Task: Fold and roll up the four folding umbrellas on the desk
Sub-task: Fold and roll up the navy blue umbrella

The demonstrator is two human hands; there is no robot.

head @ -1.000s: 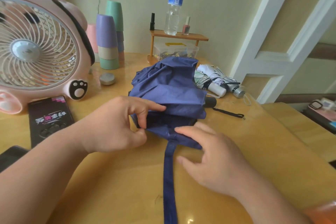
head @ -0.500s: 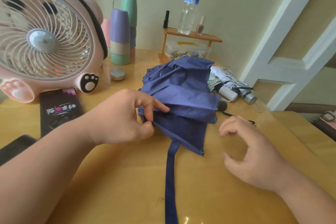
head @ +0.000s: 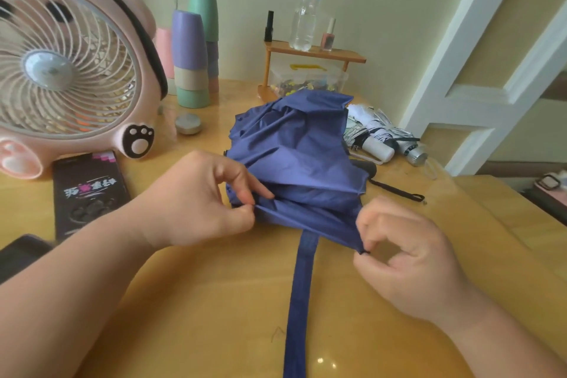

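A blue folding umbrella [head: 294, 150] lies loose and crumpled in the middle of the yellow desk [head: 214, 301], its long blue strap [head: 299, 301] running toward me. My left hand [head: 199, 202] pinches the canopy's near edge on the left. My right hand [head: 405, 255] pinches the same edge at its right corner, at a rib tip. The edge is stretched between both hands. Two white folding umbrellas [head: 377, 138] lie rolled behind the blue one, on the right. A black handle [head: 366, 167] with a wrist cord shows under the blue canopy.
A pink fan [head: 70, 64] stands at the left, with a black box [head: 89, 193] in front of it. Stacked cups [head: 191, 55], a small round tin [head: 188, 123], and a wooden shelf [head: 316, 54] with a water bottle [head: 306, 3] line the back. The desk edge drops off at the right.
My right hand left the canopy, hung free to the right, then came back and pinched the fabric's right corner. My left hand kept its pinch. The near edge is now pulled taut.
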